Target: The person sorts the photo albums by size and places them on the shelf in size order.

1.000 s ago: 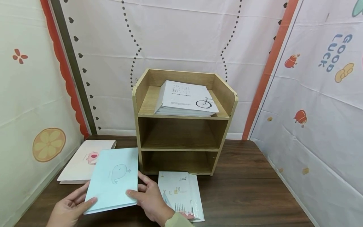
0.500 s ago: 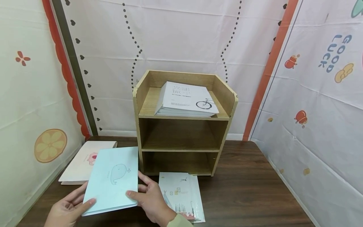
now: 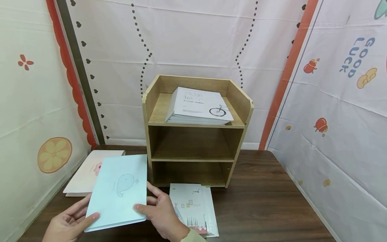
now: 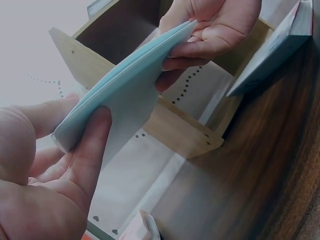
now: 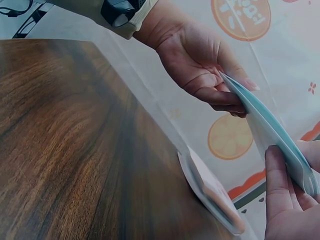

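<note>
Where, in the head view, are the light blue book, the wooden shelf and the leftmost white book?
Light blue book [image 3: 118, 191]: head view, middle of its upper cover.
Wooden shelf [image 3: 193, 146]: head view, inside of its middle compartment.
Leftmost white book [image 3: 81, 174]: head view, plain part of its cover.

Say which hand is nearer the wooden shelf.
Right. The right hand, gripping the blue notebook, is in front of the wooden shelf, toward its left; the left hand is farther left.

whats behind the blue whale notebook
From the head camera, a white notebook with a pink print lies on the table, partly behind the blue whale notebook; its covered lower right cannot be seen.
</note>
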{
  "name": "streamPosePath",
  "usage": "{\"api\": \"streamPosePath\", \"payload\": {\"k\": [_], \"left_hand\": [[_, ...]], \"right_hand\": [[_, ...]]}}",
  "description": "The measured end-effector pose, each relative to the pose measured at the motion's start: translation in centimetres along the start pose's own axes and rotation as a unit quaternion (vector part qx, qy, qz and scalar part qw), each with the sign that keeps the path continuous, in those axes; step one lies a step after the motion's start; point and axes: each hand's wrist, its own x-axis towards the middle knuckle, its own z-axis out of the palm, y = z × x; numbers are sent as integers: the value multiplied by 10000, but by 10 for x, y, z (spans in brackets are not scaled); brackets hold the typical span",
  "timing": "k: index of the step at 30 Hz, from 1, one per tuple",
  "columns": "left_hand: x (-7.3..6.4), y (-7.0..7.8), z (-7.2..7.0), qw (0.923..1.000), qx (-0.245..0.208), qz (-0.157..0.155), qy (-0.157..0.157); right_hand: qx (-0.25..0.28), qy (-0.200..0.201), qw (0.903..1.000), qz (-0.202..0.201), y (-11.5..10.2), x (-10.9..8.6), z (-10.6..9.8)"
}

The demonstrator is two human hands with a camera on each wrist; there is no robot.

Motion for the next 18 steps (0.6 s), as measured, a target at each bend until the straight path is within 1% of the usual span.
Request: {"api": "streamPosePath", "payload": {"k": [3,8,14,18], "left_hand": [[-1,2,0,9999,-33,101,6],[-4,5,1,9999,55,86,46],[-9,8,1,9999,-11,98,93],[-12,9,0,9997,182,52,138]], "right_hand": [[6,25,10000,-4,-2,-2,1],[-4,-10,10000,-49,-6,-4,2],[-82,-135,9998,-126,-11,-7,3],[-113,-165,9997,-141,-14,-9,5]]}}
